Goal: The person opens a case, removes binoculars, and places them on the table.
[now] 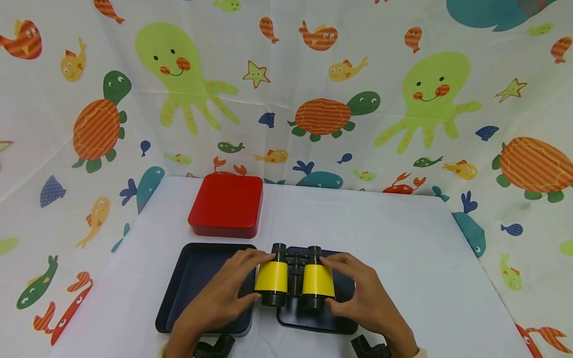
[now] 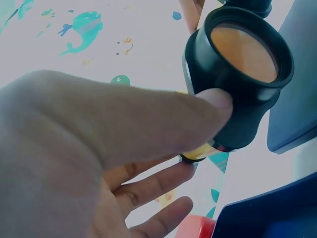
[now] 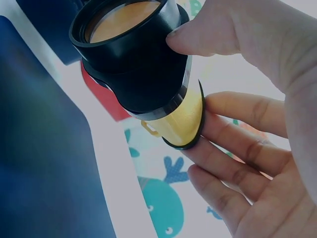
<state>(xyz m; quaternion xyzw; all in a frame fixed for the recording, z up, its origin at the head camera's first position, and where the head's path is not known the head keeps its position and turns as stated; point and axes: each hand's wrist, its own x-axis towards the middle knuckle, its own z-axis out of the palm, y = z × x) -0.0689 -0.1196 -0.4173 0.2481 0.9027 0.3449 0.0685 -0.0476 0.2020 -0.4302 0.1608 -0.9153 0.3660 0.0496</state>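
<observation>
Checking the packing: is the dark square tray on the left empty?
Empty: the dark square tray shows bare floor; the yellow-and-black binoculars sit beside it.

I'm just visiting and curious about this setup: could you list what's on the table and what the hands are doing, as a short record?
held item: yellow and black binoculars
left hand: grips the left barrel
right hand: grips the right barrel
below the binoculars: dark tray
beside it, to the left: dark open box
behind: red square lid
surface: white table
backdrop: sea-animal cloth
</observation>
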